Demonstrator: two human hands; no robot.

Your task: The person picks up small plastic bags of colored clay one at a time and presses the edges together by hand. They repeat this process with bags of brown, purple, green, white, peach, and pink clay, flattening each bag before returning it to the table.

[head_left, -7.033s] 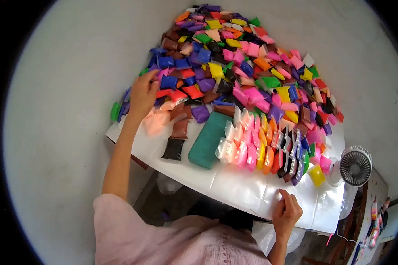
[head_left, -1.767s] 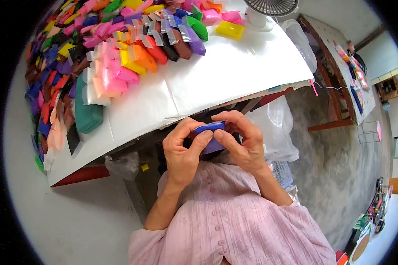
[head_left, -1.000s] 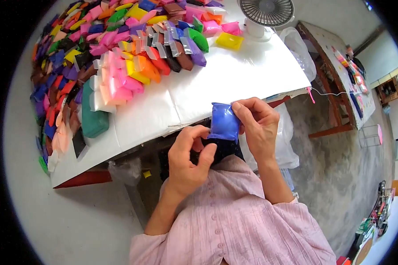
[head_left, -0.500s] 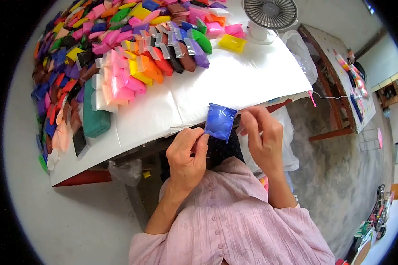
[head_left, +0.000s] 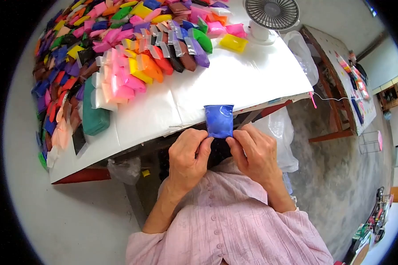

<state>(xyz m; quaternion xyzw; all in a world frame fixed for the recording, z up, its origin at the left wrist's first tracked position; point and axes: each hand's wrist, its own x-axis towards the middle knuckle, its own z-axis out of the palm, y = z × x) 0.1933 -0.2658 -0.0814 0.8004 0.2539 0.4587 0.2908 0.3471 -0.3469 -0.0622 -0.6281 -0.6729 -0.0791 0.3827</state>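
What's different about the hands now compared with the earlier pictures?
At first, the left hand reached into the packet pile, and the right hand was at the table's near edge. Now both hold a blue packet by its lower corners; the right, off it a moment ago, has taken hold again. The view has swung, but the fan and teal case stayed put on the table.

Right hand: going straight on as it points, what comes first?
The blue packet, pinched at its lower corner by the right hand; beyond, probably the white tabletop, though depth is unclear.
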